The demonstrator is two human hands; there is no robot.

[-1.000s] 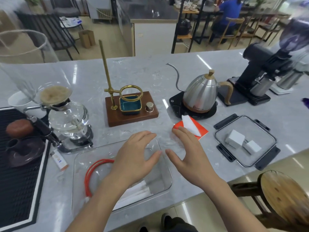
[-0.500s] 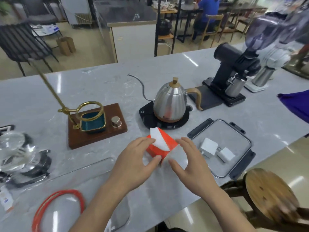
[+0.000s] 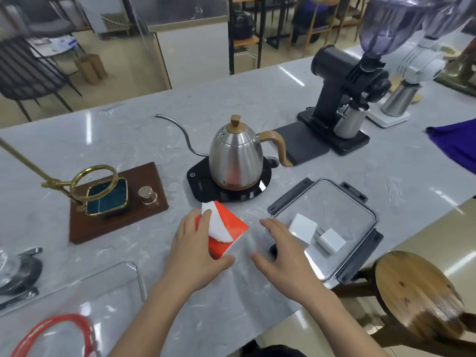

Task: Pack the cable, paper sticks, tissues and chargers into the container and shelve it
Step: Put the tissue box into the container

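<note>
An orange tissue pack [image 3: 229, 229] with a white tissue sticking out sits lifted and tilted just in front of the kettle base. My left hand [image 3: 195, 249] grips the pack from its left side, thumb under its near corner. My right hand [image 3: 282, 253] hovers open beside it, fingers spread, over the left edge of the container lid [image 3: 342, 202]. Two white chargers [image 3: 316, 231] lie on that lid. The clear container [image 3: 128, 276] is at the lower left, with the coiled red cable [image 3: 55, 328] inside.
A steel gooseneck kettle [image 3: 235, 155] stands on its black base behind the pack. A wooden stand with a brass ring [image 3: 116, 199] is to the left, coffee grinders [image 3: 350, 81] at the back right, a wooden stool [image 3: 422, 295] at the counter's near right edge.
My view swung right, away from the container. Both hands reached the tissue pack; my left hand now holds it alone and my right hand has come off, moving right toward the lid.
</note>
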